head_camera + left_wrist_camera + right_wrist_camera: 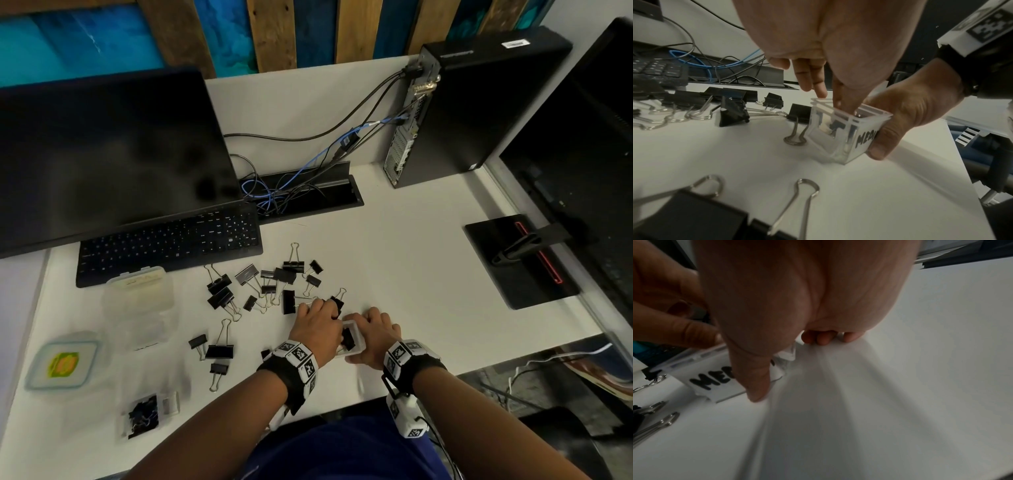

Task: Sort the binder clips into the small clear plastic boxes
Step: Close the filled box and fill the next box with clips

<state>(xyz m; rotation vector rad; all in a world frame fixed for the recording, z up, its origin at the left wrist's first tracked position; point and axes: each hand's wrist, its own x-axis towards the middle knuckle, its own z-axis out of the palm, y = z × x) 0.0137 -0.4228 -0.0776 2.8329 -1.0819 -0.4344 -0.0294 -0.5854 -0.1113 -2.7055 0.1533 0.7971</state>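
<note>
Binder clip (pixel 348 337), stiff steel & light, sits in our clear "MED" box (pixel 840 129) at 6 o'clock on desk; left hand (pixel 317 325) pinches its body, right hand (pixel 373 339) grasps box wall.

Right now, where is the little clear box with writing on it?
In the head view, the little clear box sits at the desk's near edge, held by the right hand, right of the scattered binder clips.

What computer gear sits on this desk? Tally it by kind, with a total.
Monitors: 2
Keyboard: 1
Computer tower: 1
Total: 4
</note>
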